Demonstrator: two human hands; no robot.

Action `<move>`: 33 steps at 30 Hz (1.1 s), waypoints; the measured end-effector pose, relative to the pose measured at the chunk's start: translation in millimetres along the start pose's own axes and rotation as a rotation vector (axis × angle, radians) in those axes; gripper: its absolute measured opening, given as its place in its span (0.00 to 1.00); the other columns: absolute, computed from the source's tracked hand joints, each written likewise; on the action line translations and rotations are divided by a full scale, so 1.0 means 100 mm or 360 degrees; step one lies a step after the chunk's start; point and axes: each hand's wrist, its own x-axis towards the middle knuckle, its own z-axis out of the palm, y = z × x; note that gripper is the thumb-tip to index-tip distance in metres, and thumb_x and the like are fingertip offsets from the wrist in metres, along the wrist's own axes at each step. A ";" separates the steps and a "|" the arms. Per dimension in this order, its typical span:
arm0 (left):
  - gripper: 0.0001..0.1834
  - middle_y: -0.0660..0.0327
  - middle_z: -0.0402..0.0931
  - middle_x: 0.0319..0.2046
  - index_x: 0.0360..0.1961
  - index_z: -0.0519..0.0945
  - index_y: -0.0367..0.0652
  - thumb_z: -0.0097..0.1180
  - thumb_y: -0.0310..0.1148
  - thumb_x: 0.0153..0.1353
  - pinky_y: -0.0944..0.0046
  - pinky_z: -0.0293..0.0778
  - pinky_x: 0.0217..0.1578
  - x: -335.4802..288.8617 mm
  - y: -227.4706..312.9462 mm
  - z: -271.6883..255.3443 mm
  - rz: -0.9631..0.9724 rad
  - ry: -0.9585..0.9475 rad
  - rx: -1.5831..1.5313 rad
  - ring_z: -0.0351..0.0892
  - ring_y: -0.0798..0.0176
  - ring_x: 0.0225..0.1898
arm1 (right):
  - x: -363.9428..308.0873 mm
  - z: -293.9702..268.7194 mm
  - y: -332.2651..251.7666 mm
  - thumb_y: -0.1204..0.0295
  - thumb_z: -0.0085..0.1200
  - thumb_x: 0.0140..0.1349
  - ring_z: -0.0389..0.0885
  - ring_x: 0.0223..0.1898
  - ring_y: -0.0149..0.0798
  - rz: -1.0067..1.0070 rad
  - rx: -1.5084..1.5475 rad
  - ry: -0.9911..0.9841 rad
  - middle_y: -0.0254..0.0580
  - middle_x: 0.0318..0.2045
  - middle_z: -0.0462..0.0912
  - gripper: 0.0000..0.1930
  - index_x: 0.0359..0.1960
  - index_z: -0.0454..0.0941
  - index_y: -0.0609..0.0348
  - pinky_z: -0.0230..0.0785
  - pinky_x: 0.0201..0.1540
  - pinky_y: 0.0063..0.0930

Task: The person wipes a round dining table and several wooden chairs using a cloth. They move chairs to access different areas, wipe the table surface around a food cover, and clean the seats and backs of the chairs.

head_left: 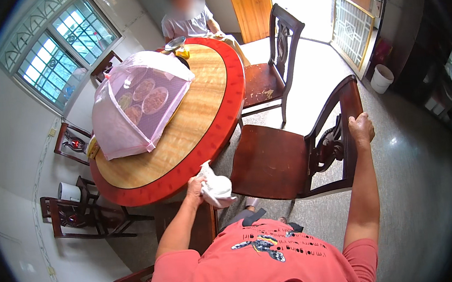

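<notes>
My left hand (195, 189) is closed around a bunched white cloth (218, 189), beside the red rim of the round table (208, 97). Part of the cloth hangs loose below my fingers. Out to the right, my right hand (362, 128) grips the top rail of a dark wooden chair (272, 161) with a carved back. That chair's seat lies between my two hands, close to the table. On the tabletop stands a pink and white mesh food cover (122, 118), with several plates of food (153, 100) showing through it.
A person (188, 20) sits at the table's far side. Another wooden chair (264, 81) stands beyond mine, its seat worn. More chairs (77, 221) line the left wall. At the back right are an open door (354, 22) and a white bucket (382, 78).
</notes>
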 end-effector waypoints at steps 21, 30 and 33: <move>0.25 0.52 0.75 0.48 0.53 0.71 0.40 0.41 0.41 0.58 0.48 0.64 0.56 0.14 0.84 1.21 -0.0118 -0.0773 -0.0971 0.73 0.48 0.51 | -0.08 -0.04 -0.20 0.59 0.50 0.51 0.79 0.40 0.58 0.0013 -0.0274 0.0021 0.60 0.36 0.80 0.22 0.40 0.69 0.67 0.72 0.44 0.47; 0.25 0.51 0.72 0.51 0.54 0.70 0.37 0.40 0.42 0.60 0.48 0.59 0.60 0.74 1.46 1.56 -0.0074 -0.1050 -0.1072 0.69 0.48 0.54 | -0.10 -0.07 -0.35 0.55 0.50 0.51 0.79 0.40 0.59 0.0105 -0.0525 0.0035 0.59 0.36 0.80 0.24 0.41 0.69 0.64 0.70 0.44 0.49; 0.22 0.50 0.74 0.48 0.51 0.72 0.38 0.42 0.40 0.60 0.49 0.63 0.57 0.91 1.66 1.48 -0.0016 -0.1025 -0.1079 0.72 0.50 0.51 | -0.11 -0.05 -0.40 0.54 0.51 0.52 0.78 0.40 0.59 0.0131 -0.0538 0.0014 0.59 0.37 0.79 0.25 0.41 0.69 0.64 0.70 0.44 0.50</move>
